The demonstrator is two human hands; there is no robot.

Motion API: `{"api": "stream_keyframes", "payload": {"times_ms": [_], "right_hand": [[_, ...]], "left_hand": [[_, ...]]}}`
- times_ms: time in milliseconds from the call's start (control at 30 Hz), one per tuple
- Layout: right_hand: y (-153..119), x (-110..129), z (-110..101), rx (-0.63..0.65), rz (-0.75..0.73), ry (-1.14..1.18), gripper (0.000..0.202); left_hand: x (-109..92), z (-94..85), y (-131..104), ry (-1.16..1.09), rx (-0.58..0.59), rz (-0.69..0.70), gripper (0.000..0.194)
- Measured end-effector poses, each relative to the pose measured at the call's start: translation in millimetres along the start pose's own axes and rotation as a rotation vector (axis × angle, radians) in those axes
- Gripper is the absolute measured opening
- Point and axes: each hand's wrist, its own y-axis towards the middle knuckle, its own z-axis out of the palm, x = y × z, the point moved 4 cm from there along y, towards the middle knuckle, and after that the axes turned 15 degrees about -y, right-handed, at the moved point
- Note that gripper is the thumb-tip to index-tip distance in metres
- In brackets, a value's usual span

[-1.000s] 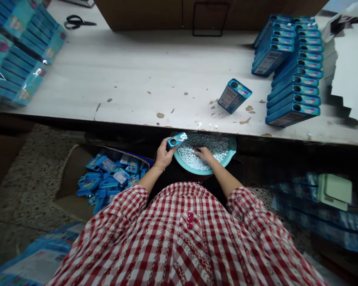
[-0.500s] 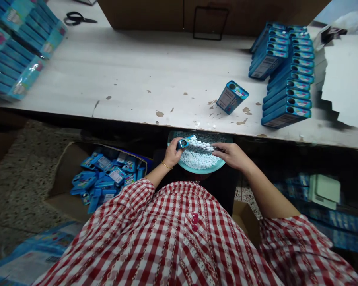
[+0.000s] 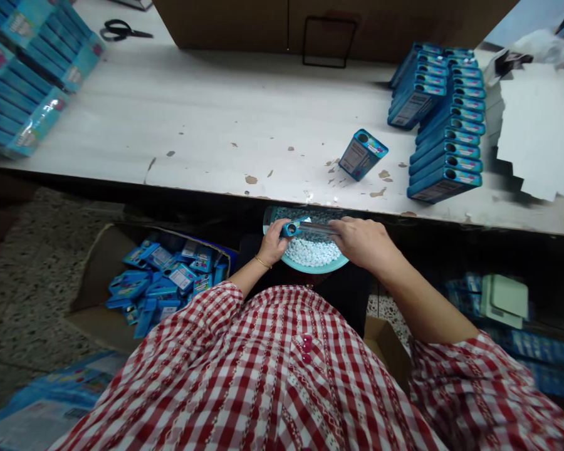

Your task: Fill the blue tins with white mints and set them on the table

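My left hand (image 3: 273, 243) is closed round a small blue box (image 3: 290, 228) over the near left side of a teal bowl (image 3: 317, 269). Small white pellets (image 3: 313, 252) fill the bowl. In my right hand (image 3: 364, 241) is a narrow, shiny scoop (image 3: 319, 228), held almost level with its far end at the box. A few white pellets show where the two meet; the inside of the box is hidden. Both hands are just below the table's front edge.
On the white table (image 3: 207, 125) stand one blue box (image 3: 363, 154) and rows of blue boxes (image 3: 444, 169). Scissors (image 3: 125, 30) lie at the back left, near wrapped packs (image 3: 28, 81). A carton (image 3: 94, 282) of blue boxes stands lower left. A pale scale (image 3: 504, 297) is lower right.
My right hand has turned over and tipped the scoop at the box. The heap of white pellets that lay along the scoop is gone from it. My left hand stays about where it was.
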Motion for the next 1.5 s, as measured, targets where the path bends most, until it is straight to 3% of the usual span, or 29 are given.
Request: {"api": "stream_keyframes", "payload": {"times_ms": [167,300,500,633,767,867,933,1000,1100,1200,1333,1500], "right_hand": [[-10,-42,29,-0.068,0.142,0.171,0.038],[-10,-56,57,-0.097,0.197,0.272,0.037],[0,-55,72,-0.286,0.217,0.611,0.037],[6,-55,63,-0.441,0.254,0.814,0.030],[10,-47,25,-0.635,0.103,0.726,0.031],[20,-40,-2,-0.621,-0.037,0.496,0.042],[32,-45,-10,-0.577,-0.025,0.379,0.045],[45,-54,-12,-0.582,0.054,0.325,0.046],[61,-69,-8,-0.626,0.209,0.282,0.045],[69,-77,-4,-0.653,0.278,0.202,0.048],[76,-88,-4,-0.623,0.249,0.111,0.053],[96,-100,4,-0.479,0.208,0.128,0.057]], "left_hand": [[-16,-9.8,-2,0.215,0.125,0.059,0.045],[-24,-23.7,5,0.282,0.097,0.049,0.043],[-15,-36.0,11,-0.152,-0.087,-0.057,0.036],[-25,-24.2,16,-0.403,-0.147,-0.032,0.038],[-50,0.1,42,-0.485,-0.059,0.019,0.039],[-68,17.5,76,-0.455,0.036,0.096,0.037],[-71,20.9,97,-0.378,0.041,0.157,0.041],[-66,14.7,109,-0.224,-0.029,0.197,0.054],[-47,-1.3,105,0.117,-0.106,0.138,0.063],[-30,-7.3,89,0.377,0.010,0.066,0.061],[-26,-6.7,77,0.464,0.062,0.110,0.063],[-22,-6.9,71,0.460,0.060,0.145,0.043]]}}
